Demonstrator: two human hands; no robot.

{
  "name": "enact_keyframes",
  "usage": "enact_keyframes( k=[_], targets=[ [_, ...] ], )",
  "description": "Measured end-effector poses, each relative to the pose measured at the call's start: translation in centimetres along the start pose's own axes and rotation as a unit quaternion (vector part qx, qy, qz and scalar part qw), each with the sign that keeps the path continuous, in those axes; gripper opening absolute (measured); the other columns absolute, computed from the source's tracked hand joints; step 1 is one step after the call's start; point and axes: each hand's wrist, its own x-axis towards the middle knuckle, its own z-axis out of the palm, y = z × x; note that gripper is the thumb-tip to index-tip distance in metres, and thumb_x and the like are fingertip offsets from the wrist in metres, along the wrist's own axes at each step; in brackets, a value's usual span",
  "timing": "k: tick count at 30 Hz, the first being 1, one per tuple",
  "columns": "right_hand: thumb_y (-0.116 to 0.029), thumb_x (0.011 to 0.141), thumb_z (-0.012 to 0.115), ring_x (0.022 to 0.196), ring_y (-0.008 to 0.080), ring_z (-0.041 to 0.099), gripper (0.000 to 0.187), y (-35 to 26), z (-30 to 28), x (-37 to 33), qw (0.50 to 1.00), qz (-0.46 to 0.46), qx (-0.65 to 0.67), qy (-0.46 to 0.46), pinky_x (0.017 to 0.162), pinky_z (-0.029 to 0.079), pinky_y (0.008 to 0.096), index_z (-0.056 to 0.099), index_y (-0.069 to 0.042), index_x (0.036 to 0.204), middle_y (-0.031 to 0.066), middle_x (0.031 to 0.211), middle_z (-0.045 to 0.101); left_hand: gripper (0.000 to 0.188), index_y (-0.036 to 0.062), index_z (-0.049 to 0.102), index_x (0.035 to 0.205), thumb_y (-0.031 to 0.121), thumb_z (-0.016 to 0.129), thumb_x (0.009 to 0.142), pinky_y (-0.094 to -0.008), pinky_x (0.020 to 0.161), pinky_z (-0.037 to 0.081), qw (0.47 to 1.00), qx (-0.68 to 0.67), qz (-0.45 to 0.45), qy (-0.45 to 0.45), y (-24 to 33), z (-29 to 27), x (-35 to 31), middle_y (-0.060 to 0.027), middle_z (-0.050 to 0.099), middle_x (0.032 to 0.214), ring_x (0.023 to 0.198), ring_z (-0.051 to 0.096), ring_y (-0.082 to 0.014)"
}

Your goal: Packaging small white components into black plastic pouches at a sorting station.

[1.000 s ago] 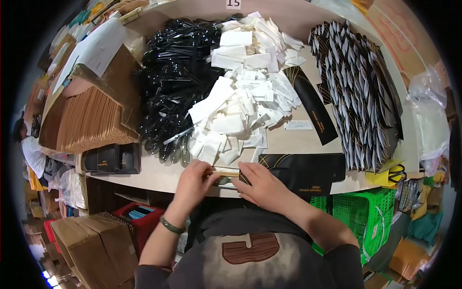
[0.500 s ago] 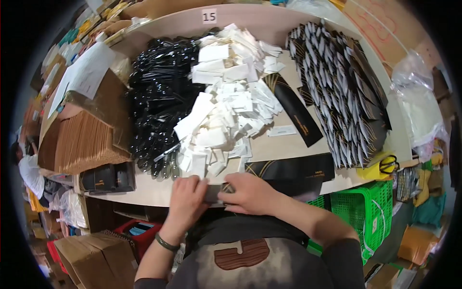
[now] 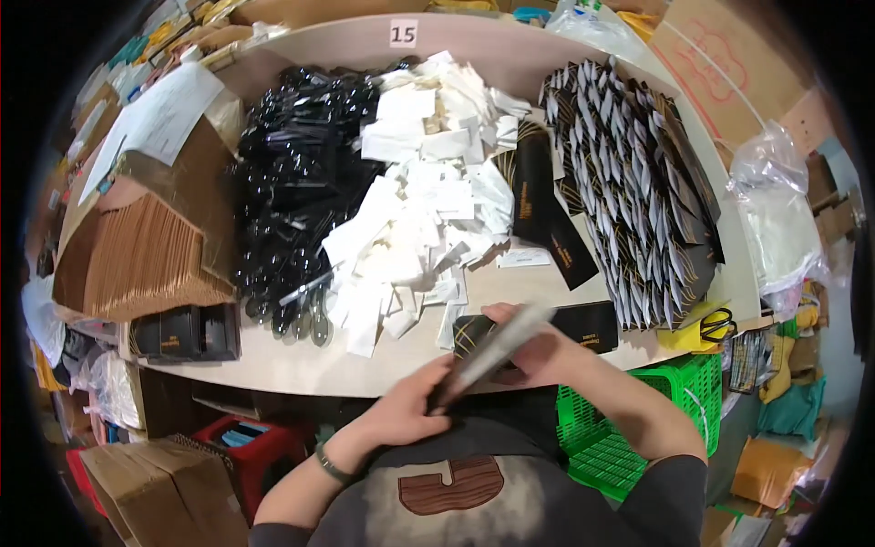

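A black sleeve with a pale edge (image 3: 492, 357) slants upward between my hands, smeared by motion. My left hand (image 3: 407, 403) grips its lower end, near my waist. Around its upper part, my right hand (image 3: 533, 351) is closed, its fingers partly hidden behind it. Beneath my right hand a flat black sleeve with gold lines (image 3: 588, 326) lies along the table's front edge. Further back, two more black sleeves overlap, the upper one (image 3: 532, 187) crossing the lower one (image 3: 574, 255). A heap of small white packets (image 3: 410, 228) spreads in front of my hands.
Left of the packets lies a pile of shiny black spoon-like pieces (image 3: 305, 182). An open carton (image 3: 146, 260) holds many brown sheets. Rows of black sleeves with pale edges (image 3: 624, 201) fill the right side. Scissors (image 3: 719, 325) rest near a green crate (image 3: 679, 401).
My hands have shifted right and apart, the right one rising. The sleeve between them is now tilted up. A second black sleeve now lies across the one behind the front sleeve.
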Motion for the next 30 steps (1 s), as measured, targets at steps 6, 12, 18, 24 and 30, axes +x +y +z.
enact_keyframes(
  k=[6, 12, 18, 24, 30],
  targets=[
    [-0.044, 0.079, 0.076, 0.101, 0.0334, 0.063, 0.044, -3.0, 3.0, 3.1, 0.983, 0.163, -0.063, 0.056, 0.090, 0.049, 0.0436, 0.062, -0.004, 0.093, 0.0160, 0.105, 0.066, 0.039, 0.0018, 0.059, 0.109, 0.004, 0.069, 0.071, -0.0359, 0.073, 0.050, 0.991, 0.032, -0.129, 0.017, 1.7, -1.5, -0.3, -0.0129, 0.063, 0.085, 0.080, 0.063, -0.0283],
    [-0.037, 0.088, 0.068, 0.068, 0.0353, 0.067, 0.033, -4.9, 4.5, 5.6, 0.945, 0.252, -0.205, 0.037, 0.060, 0.053, 0.0455, 0.063, -0.005, 0.080, 0.0149, 0.071, 0.067, 0.062, 0.0060, 0.054, 0.124, 0.013, 0.081, 0.069, -0.0433, 0.079, 0.053, 0.890, 0.369, -0.138, 0.228, -1.0, -2.8, -3.7, -0.0166, 0.061, 0.103, 0.095, 0.062, -0.0382],
    [-0.023, 0.084, 0.063, 0.068, 0.0384, 0.067, 0.021, -4.3, 5.7, 5.6, 0.941, 0.289, -0.149, 0.089, 0.063, 0.053, 0.0488, 0.063, -0.005, 0.074, 0.0182, 0.068, 0.065, 0.072, 0.0081, 0.054, 0.132, 0.011, 0.083, 0.066, -0.0420, 0.075, 0.052, 0.902, 0.391, -0.140, 0.119, 0.8, -4.9, -6.6, -0.0134, 0.061, 0.096, 0.088, 0.063, -0.0356],
    [-0.027, 0.085, 0.063, 0.075, 0.0405, 0.067, 0.020, -5.9, 5.3, 8.1, 0.971, 0.233, -0.044, 0.023, 0.069, 0.053, 0.0485, 0.066, -0.008, 0.080, 0.0173, 0.074, 0.067, 0.067, 0.0071, 0.055, 0.130, 0.026, 0.083, 0.073, -0.0430, 0.084, 0.050, 0.913, 0.403, -0.064, 0.020, 1.2, -6.4, -2.1, -0.0137, 0.061, 0.104, 0.098, 0.062, -0.0349],
    [-0.008, 0.077, 0.075, 0.094, 0.0352, 0.059, 0.025, 6.0, -4.1, 4.4, 0.896, 0.252, -0.292, 0.221, 0.083, 0.050, 0.0453, 0.064, -0.004, 0.099, 0.0172, 0.089, 0.058, 0.056, 0.0063, 0.063, 0.122, 0.018, 0.084, 0.072, -0.0429, 0.089, 0.051, 0.871, 0.429, 0.033, 0.238, -1.5, -8.5, -4.3, -0.0147, 0.063, 0.115, 0.105, 0.061, -0.0358]
  ],
)
